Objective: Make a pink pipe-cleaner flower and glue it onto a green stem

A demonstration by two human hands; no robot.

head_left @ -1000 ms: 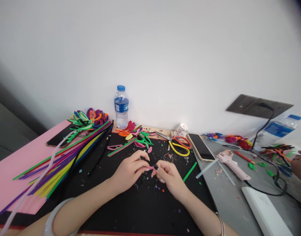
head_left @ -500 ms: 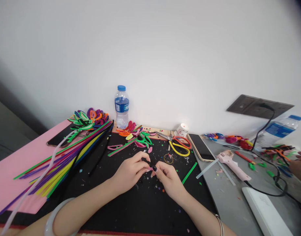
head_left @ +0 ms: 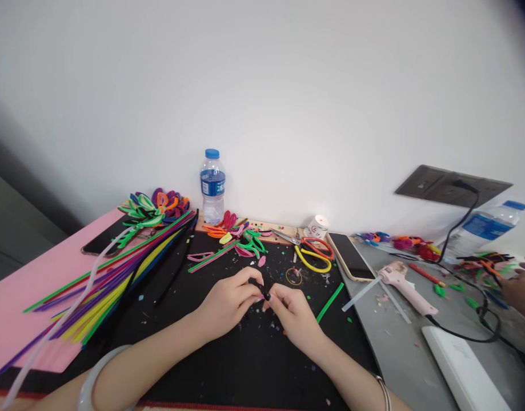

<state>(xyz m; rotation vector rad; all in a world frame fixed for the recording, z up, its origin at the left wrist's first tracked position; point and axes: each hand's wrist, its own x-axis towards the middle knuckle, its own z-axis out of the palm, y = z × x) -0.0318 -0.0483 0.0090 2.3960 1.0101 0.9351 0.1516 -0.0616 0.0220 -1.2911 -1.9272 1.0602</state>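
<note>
brought fingertips of left hand (head_left: pixel 225 299) and right hand (head_left: pixel 295 311) closer together since earlier frame. pinching pink piece (head_left: pixel 263 298) in both, mostly covered, over black mat (head_left: pixel 228 371). could bend misshapen if twisted unevenly, or slip from scant hold and vanish among scraps (head_left: pixel 349 320).

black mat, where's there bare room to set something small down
Most room is on the mat between the left forearm and right forearm, bar scattered flecks. A smaller patch lies between the left forearm and the stem bundle. The far side is crowded with loops and scissors.
</note>
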